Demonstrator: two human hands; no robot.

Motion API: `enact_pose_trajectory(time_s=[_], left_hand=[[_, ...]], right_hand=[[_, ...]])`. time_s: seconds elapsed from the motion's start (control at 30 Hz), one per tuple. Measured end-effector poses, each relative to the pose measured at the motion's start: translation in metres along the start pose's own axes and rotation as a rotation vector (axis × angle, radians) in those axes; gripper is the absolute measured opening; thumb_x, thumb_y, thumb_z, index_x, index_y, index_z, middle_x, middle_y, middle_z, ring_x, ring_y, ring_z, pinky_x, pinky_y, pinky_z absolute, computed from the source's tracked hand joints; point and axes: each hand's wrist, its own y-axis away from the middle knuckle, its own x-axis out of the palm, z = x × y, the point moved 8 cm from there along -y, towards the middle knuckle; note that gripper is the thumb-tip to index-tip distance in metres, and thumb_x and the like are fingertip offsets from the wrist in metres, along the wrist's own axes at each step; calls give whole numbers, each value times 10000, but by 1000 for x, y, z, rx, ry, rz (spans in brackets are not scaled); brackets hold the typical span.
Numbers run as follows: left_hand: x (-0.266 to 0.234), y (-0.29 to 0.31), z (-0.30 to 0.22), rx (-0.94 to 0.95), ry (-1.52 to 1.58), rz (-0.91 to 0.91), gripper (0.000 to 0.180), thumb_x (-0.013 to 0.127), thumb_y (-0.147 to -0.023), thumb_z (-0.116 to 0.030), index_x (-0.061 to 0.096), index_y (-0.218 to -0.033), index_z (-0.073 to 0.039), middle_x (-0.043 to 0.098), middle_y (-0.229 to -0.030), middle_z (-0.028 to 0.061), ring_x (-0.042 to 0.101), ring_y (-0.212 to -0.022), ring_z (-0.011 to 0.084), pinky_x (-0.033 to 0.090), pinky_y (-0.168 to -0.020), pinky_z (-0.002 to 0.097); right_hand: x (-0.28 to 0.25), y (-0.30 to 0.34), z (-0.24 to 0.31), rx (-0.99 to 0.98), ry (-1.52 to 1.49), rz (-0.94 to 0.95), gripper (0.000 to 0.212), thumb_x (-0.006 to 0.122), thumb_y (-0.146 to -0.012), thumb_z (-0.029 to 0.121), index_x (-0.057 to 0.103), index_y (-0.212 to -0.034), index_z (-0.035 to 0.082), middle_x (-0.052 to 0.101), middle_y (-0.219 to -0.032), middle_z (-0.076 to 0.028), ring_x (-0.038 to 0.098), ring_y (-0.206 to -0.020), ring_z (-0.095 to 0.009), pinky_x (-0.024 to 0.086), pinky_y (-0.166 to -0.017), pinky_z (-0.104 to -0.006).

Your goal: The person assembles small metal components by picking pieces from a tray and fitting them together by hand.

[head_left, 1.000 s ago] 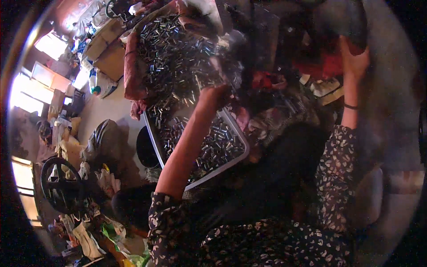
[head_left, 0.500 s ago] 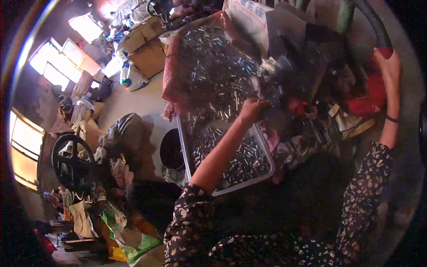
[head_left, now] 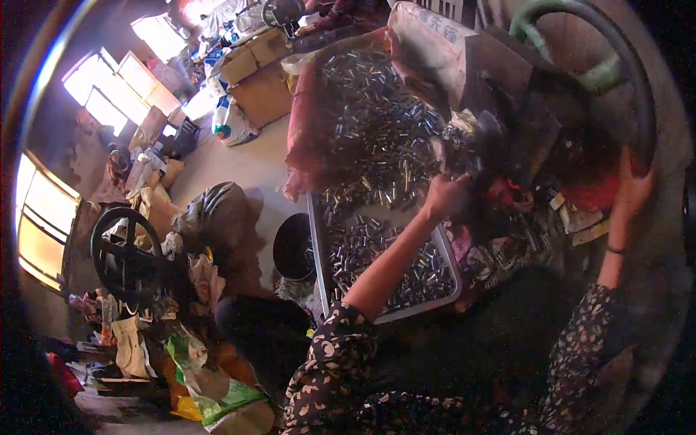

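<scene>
My left hand (head_left: 446,194) is closed, fingertips at the dark machine (head_left: 540,123) in front of me; what it pinches, if anything, is too dark to make out. My right hand (head_left: 635,192) grips the dark rim of a large handwheel (head_left: 647,109) with green spokes, on the right. Beneath my left forearm lies a grey-rimmed plastic tray (head_left: 458,286) of small metal tubes (head_left: 362,243). More metal tubes (head_left: 370,119) are heaped behind it, beside a reddish sack edge (head_left: 304,138).
A dark round bucket (head_left: 293,246) stands left of the tray. Farther left are another handwheel (head_left: 127,254), a grey sack (head_left: 214,217) and cardboard boxes (head_left: 261,94). A white-and-brown carton (head_left: 428,54) stands behind the heap. Red cloth (head_left: 591,194) lies near my right hand.
My right hand has moved down along with the handwheel rim, and its green spokes have turned. My left hand stays at the machine. The whole view has shifted slightly.
</scene>
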Motion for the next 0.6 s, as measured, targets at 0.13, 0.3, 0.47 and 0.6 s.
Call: enact_pose_trajectory(time_s=[0.13, 0.3, 0.47, 0.6], left_hand=[[10, 1, 10, 17, 12, -45, 275, 587, -760, -236, 570, -851, 23, 573, -723, 42, 523, -601, 119, 416, -520, 231], [4, -22, 13, 168, 40, -60, 221, 548, -756, -205, 581, -856, -11, 557, -624, 47, 507, -551, 129, 416, -489, 267], [-73, 21, 32, -102, 730, 8, 216, 496, -801, -204, 523, -937, -38, 572, -805, 74, 554, -687, 178, 473, -597, 293], [-102, 76, 17, -131, 1053, -89, 216, 466, -837, -228, 513, -961, -57, 564, -895, 86, 556, -795, 189, 501, -656, 301]], right_hand=[[-4, -18, 15, -37, 103, 92, 559, 621, -728, 270, 414, -1123, -67, 412, -1191, -196, 398, -1107, -288, 309, -920, -326], [-24, -18, 62, -254, 201, 146, 373, 581, -760, 176, 473, -1062, -15, 495, -1064, -166, 479, -974, -266, 370, -841, -343], [7, 119, 179, -374, -325, 549, 207, 547, -725, 24, 518, -930, 31, 527, -919, -119, 504, -869, -271, 410, -760, -336], [62, 226, 200, -193, -632, 1051, 149, 531, -707, 5, 525, -855, 9, 499, -871, -123, 501, -862, -286, 421, -745, -332]])
